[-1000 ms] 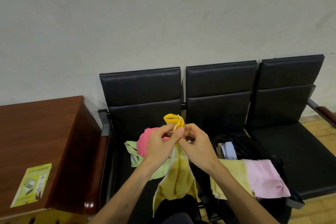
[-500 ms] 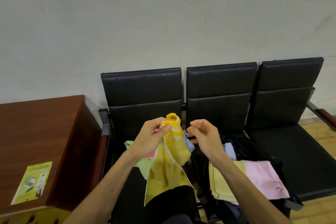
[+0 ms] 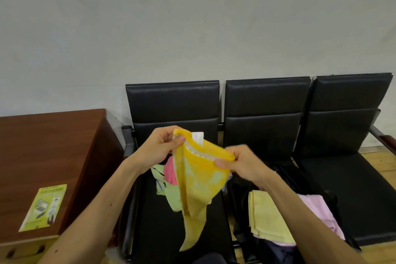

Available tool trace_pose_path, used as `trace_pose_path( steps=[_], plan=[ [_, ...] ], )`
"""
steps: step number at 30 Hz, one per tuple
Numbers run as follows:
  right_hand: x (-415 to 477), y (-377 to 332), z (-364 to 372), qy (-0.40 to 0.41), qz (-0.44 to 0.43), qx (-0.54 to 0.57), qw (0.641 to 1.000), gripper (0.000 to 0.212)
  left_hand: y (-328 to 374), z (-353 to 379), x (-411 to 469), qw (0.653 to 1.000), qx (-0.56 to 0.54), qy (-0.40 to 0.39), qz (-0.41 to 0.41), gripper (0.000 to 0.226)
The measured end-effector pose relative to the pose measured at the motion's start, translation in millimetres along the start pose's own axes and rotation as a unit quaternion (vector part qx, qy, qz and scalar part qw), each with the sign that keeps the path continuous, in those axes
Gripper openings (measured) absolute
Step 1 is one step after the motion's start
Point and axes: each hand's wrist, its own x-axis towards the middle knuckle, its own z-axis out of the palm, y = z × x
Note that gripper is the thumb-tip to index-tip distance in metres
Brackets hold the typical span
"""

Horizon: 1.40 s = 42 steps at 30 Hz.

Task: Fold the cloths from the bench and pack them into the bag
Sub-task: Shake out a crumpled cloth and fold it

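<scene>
A yellow cloth point(image 3: 199, 180) hangs in the air over the left seat of the black bench point(image 3: 263, 100). My left hand point(image 3: 159, 148) pinches its upper left corner, and my right hand point(image 3: 242, 163) pinches the top edge further right, so the edge is stretched between them. A white label shows at the top edge. Behind it on the left seat lie a pink cloth point(image 3: 170, 170) and a light green cloth point(image 3: 171, 194). The black bag point(image 3: 289, 180) sits on the middle seat with a pale yellow cloth point(image 3: 267, 218) and a light pink cloth point(image 3: 319, 212) folded on it.
A brown wooden desk point(image 3: 49, 152) stands left of the bench, with a green leaflet point(image 3: 44, 207) on top. The right seat point(image 3: 351, 195) holds nothing. A grey wall rises behind the bench. Wooden floor shows at the far right.
My hands have drawn apart, spreading the yellow cloth's top edge, which was bunched between them a second ago. My right hand let go briefly, then took the edge further right.
</scene>
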Motion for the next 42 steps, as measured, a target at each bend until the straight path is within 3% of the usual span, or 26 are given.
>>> trace_pose_path(
  steps=[2,4,9,13,19,23,26,31,35,37,40,42],
  plan=[
    [1,-19,-7,0.127,-0.083,0.030,0.988,0.012,-10,1,-3,0.998,0.025,0.058,0.010,0.020],
    [-1,-36,-9,0.168,-0.133,0.059,0.975,0.010,-15,8,-6,0.995,0.017,0.096,0.024,0.020],
    [-3,-33,-2,0.162,-0.141,0.021,0.976,0.012,-11,18,-8,0.983,-0.021,0.173,0.050,0.017],
    [-3,-26,-3,0.172,-0.109,0.041,0.978,0.016,-15,26,-12,0.984,0.006,0.168,0.062,0.018],
    [-5,-13,-5,0.201,-0.052,0.068,0.976,0.021,-13,42,-8,0.986,-0.042,0.152,0.050,0.019],
    [-13,-1,-1,0.177,0.019,0.201,0.963,0.034,-9,54,-2,0.985,-0.079,0.150,0.028,0.017],
    [-20,20,13,0.103,0.046,0.277,0.954,0.051,-6,60,3,0.978,-0.144,0.150,-0.010,0.017],
    [-26,52,42,0.013,0.053,0.173,0.983,0.039,0,56,12,0.962,-0.209,0.169,-0.044,0.022],
    [-24,61,57,-0.011,0.097,0.151,0.984,0.041,-4,47,17,0.960,-0.198,0.189,-0.056,0.023],
    [-22,57,58,-0.011,0.117,0.187,0.975,0.045,-12,36,25,0.957,-0.166,0.225,-0.078,0.019],
    [-16,40,47,0.031,0.158,0.313,0.936,0.059,-38,14,30,0.925,-0.166,0.283,-0.192,0.015],
    [-13,21,40,0.028,0.167,0.365,0.915,0.064,-57,9,24,0.912,-0.216,0.240,-0.254,0.029]
  ],
)
